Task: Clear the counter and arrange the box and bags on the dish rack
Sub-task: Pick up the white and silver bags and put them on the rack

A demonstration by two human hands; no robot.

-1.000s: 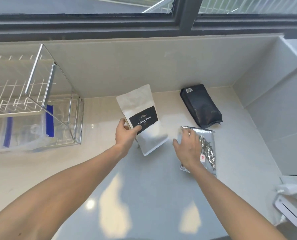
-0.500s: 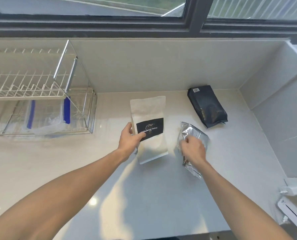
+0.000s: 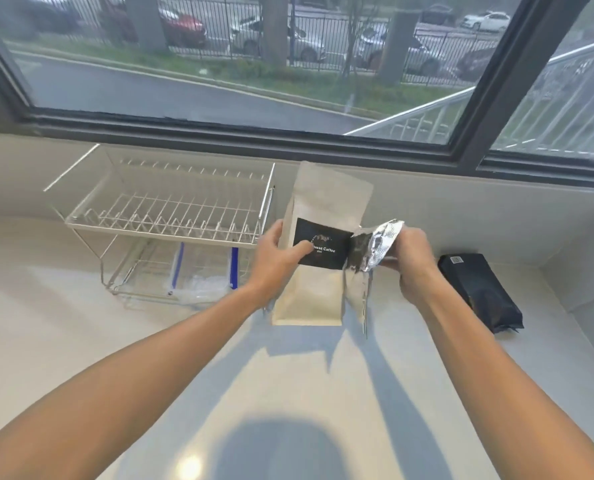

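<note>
My left hand [image 3: 277,258] grips a white coffee bag [image 3: 318,285] with a black label, held upright above the counter. Right beside it, my right hand [image 3: 414,261] holds a crinkled silver foil bag [image 3: 370,258] by its upper part, its lower end hanging down. The two bags touch. A black bag [image 3: 481,292] lies flat on the counter at the right, near the wall. The two-tier wire dish rack [image 3: 163,220] stands at the left by the window wall; its top tier is bare, and a clear bag with blue strips [image 3: 198,282] lies on its lower tier.
The pale counter [image 3: 288,393] runs to a low wall under the dark-framed window [image 3: 288,140]. A side wall closes the right end behind the black bag.
Both hands lifted their bags off the counter and brought them together in front of the window wall. The view tilted up, so the rack and window show more fully.
</note>
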